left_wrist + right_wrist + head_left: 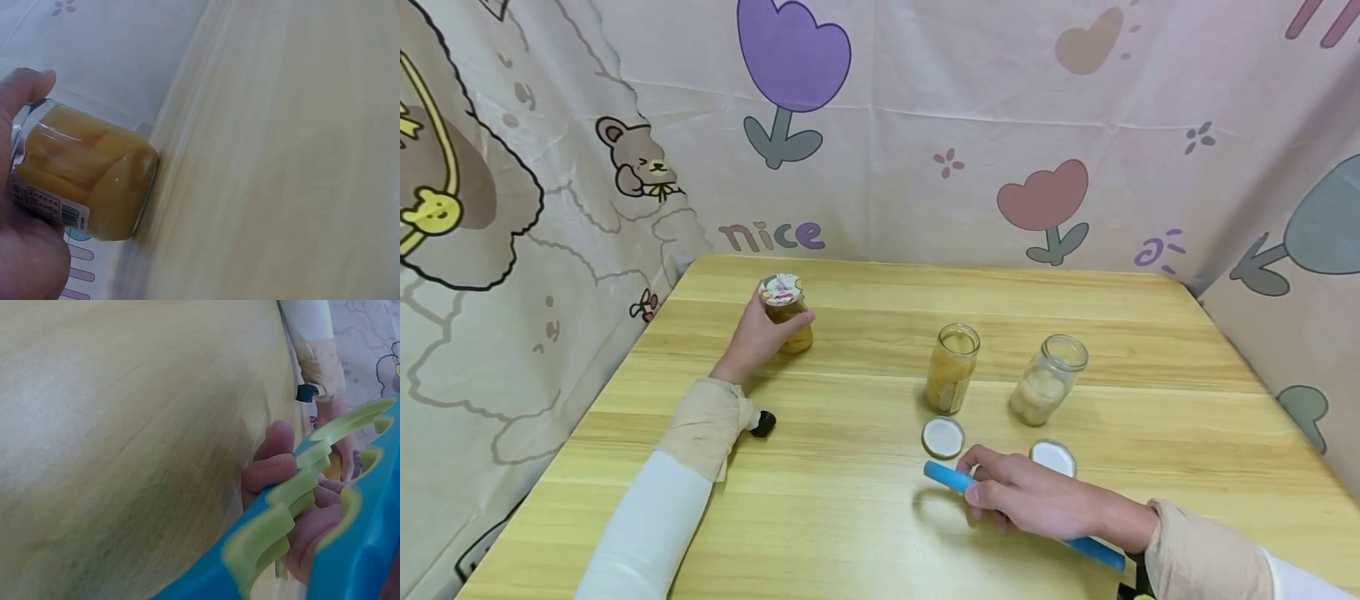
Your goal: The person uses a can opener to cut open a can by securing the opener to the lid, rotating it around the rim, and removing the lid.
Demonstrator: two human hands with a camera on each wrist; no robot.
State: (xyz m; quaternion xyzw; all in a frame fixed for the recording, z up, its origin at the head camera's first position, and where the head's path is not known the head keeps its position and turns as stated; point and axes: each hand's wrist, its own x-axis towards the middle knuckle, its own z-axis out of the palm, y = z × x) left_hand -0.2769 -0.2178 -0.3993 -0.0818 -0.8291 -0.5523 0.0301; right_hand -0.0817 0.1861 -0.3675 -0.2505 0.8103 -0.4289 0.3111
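At the far left of the table, my left hand (754, 335) grips a glass jar (801, 338) of yellow fruit pieces by its upper part. Its patterned lid (782, 288) is on. The left wrist view shows the jar's barcode label (50, 205) and its base at the tabletop. Over the front right of the table, my right hand (1037, 497) holds a blue jar opener (1096, 552). In the right wrist view this jar opener (365, 540) has two arms with stepped green inner edges, and fingers curl round one arm.
An uncapped jar of yellow fruit (951, 371) stands mid-table, with an uncapped jar of pale round fruit (1039, 392) to its right. Before them lie two lids, one (943, 437) left and one (1054, 457) partly behind my right hand. A printed cloth (887, 208) hangs behind the table.
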